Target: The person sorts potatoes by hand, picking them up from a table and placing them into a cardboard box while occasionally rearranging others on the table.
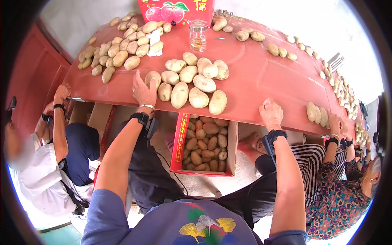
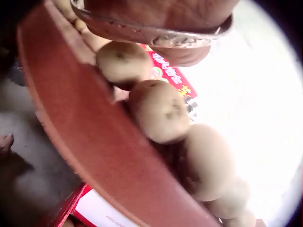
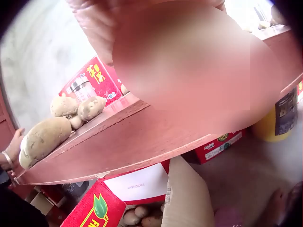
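My left hand (image 1: 145,90) is at the near table edge, its fingers pointing forward beside a potato (image 1: 153,76) that the thumb overlaps in the head view. That potato sits at the left end of a cluster of large tan potatoes (image 1: 179,94) in front of me. Further right, my right hand (image 1: 271,113) rests at the table edge with fingers loosely curled and no object showing in it. A large blurred patch covers much of the right wrist view beside that hand. In the left wrist view, potatoes (image 2: 158,111) line the table edge past the bracelet.
Below the red table (image 1: 245,94), an open red carton (image 1: 174,151) holds many potatoes. A potato heap (image 1: 119,58), a glass jar (image 1: 198,41) and an apple box (image 1: 179,10) stand at the back. People sit on both sides; one hand (image 1: 334,122) is near potatoes (image 1: 317,114) at right.
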A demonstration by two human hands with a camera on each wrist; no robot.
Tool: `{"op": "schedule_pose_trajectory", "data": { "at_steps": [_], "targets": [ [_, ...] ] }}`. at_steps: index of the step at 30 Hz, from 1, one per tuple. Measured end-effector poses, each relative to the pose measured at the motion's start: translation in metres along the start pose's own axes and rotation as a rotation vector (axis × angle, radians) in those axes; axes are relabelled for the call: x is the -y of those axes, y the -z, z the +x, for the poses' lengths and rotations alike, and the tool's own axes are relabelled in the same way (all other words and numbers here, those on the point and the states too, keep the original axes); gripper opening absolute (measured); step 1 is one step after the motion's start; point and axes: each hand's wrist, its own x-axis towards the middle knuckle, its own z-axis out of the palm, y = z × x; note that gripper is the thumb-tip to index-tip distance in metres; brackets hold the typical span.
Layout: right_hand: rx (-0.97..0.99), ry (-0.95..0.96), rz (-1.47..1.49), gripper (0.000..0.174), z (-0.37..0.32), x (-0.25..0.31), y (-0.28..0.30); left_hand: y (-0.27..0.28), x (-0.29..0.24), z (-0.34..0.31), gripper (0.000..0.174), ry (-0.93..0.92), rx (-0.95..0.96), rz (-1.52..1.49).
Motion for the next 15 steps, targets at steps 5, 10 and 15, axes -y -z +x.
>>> {"op": "schedule_pose_trajectory", "data": {
  "at_steps": [5, 10, 15],
  "targets": [
    [-0.014, 0.033, 0.003, 0.016, 0.001, -0.002, 0.000, -0.015, -0.094, 0.036, 0.055, -0.471, 0.285, -0.272],
    [0.043, 0.083, -0.223, 0.025, 0.005, -0.005, -0.004, -0.073, -0.159, 0.023, 0.041, -0.559, 0.828, 0.067],
    [0.167, -0.062, -0.107, 0.023, 0.010, -0.001, 0.006, -0.061, -0.177, 0.023, 0.051, -0.645, 0.998, 0.198]
  ]
}}
